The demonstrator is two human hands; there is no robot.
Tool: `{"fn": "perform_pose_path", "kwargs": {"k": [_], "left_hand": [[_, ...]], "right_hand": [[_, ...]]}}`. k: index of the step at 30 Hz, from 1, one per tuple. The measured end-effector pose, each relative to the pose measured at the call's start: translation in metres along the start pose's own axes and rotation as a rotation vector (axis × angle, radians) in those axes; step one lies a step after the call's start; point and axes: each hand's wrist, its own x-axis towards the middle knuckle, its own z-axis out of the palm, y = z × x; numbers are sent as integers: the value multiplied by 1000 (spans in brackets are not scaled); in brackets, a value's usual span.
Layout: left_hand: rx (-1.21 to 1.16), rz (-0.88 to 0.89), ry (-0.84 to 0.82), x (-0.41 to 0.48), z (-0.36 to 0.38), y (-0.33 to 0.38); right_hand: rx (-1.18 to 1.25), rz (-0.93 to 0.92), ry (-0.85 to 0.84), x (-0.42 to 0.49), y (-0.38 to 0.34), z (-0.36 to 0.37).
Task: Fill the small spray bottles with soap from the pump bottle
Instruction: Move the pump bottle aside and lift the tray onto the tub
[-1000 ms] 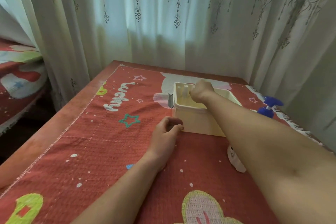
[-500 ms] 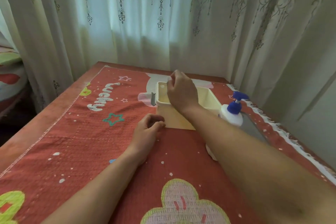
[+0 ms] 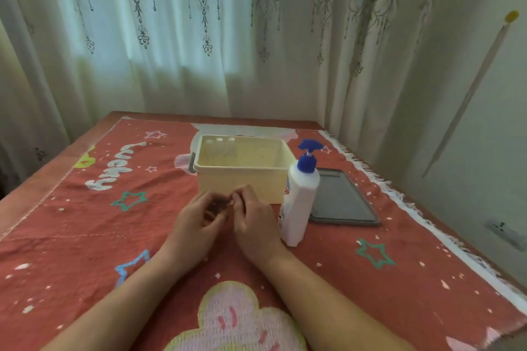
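Observation:
A white pump bottle (image 3: 300, 199) with a blue pump head stands upright on the red cloth, just right of my hands. Behind them sits a cream plastic tub (image 3: 242, 179). The tops of three small clear spray bottles (image 3: 219, 140) show in the tub's far left corner. My left hand (image 3: 196, 222) and my right hand (image 3: 253, 218) meet fingertip to fingertip in front of the tub. Together they pinch a small clear spray bottle (image 3: 229, 202). That bottle is blurred and mostly hidden by the fingers.
A dark grey tablet (image 3: 343, 199) lies flat to the right of the pump bottle. The red patterned cloth (image 3: 85, 225) covers the table. Curtains hang close behind the table and along its right side, where a wall begins.
My right hand has come out of the tub and down to the cloth in front of it. My left hand has risen to meet it. The view has swung right, showing the whole pump bottle and the tablet.

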Motion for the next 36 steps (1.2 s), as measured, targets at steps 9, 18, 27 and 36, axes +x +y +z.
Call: {"fn": "perform_pose_path", "kwargs": {"k": [9,18,27,36], "left_hand": [[-139,33,-205,8,22,28],[-319,-9,-316,28,53,76],[-339,-54,-201,41,72,92],[-214,-151,105,81,39,108]], "right_hand": [[137,-119,163,0,-11,-26],[114,-343,284,-3,-17,-70],[112,-308,367,-8,-7,-102],[234,174,334,29,-19,-103]]}}
